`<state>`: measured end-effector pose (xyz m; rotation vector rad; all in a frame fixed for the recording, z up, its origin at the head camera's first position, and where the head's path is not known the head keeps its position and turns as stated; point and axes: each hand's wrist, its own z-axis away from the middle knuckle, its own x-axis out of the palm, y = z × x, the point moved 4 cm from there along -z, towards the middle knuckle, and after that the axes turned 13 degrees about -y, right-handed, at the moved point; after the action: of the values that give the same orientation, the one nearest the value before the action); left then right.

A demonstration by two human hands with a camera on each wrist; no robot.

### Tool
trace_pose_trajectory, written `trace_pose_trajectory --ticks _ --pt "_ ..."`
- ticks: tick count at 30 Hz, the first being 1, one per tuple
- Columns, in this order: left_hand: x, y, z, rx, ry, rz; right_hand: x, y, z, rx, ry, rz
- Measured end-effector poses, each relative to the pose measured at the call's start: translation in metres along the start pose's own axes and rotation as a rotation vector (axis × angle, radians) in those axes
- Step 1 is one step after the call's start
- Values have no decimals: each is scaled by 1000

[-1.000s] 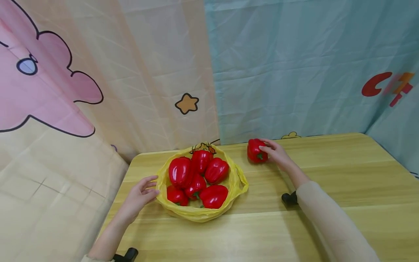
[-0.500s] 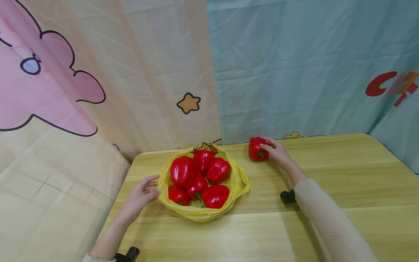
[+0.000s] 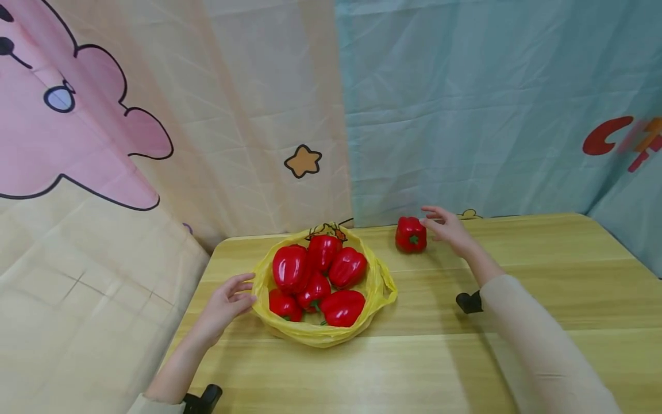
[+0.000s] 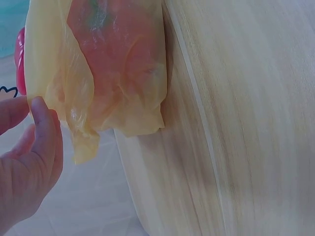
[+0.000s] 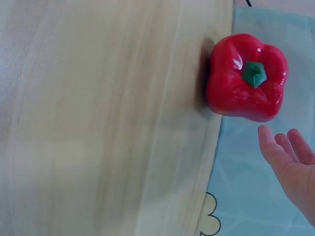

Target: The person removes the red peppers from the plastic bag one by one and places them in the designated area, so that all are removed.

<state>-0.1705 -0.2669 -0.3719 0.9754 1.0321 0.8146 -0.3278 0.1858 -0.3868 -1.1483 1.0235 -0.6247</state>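
Clock read on the head view, 12 at top, bag as hub. Your left hand (image 3: 223, 305) is at 9 o'clock, pinching the rim of the yellow plastic bag (image 3: 323, 336); your right hand (image 3: 451, 230) is loose, grasping nothing, at the 3 o'clock side of the lone red bell pepper (image 3: 410, 236); your right wrist view shows a small gap between them; that pepper is on the wood-grain table (image 3: 414, 368) at the bag's 2 o'clock, near the far edge, apart from the bag, green stem (image 5: 254, 73) facing you.

The bag sits mouth up, handle loop (image 3: 391, 296) sticking out at 3; you can count six red bell peppers (image 3: 343, 309) inside, at roughly 12, 2, 4 to 5, 8 and 10, plus one mid-pile; anything underneath is hidden; your left wrist view shows red through the plastic.

Behind the table you've a printed curtain (image 3: 269, 86); orange star (image 3: 303, 161) at 12, pink cartoon figure (image 3: 103, 132) at 10; you have a black wrist mount on the right arm (image 3: 469, 302), another on the left (image 3: 203, 399); beige sleeves (image 3: 543, 345).
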Motion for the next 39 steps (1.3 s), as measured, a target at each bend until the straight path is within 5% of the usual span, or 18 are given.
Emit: trace_pose_trajectory --ticks 17,39 --pt "0 3 0 14 -4 5 6 -57 -4 -122 -84 193" --pt "3 3 2 9 -13 32 85 -118 -23 -287 -329 202"
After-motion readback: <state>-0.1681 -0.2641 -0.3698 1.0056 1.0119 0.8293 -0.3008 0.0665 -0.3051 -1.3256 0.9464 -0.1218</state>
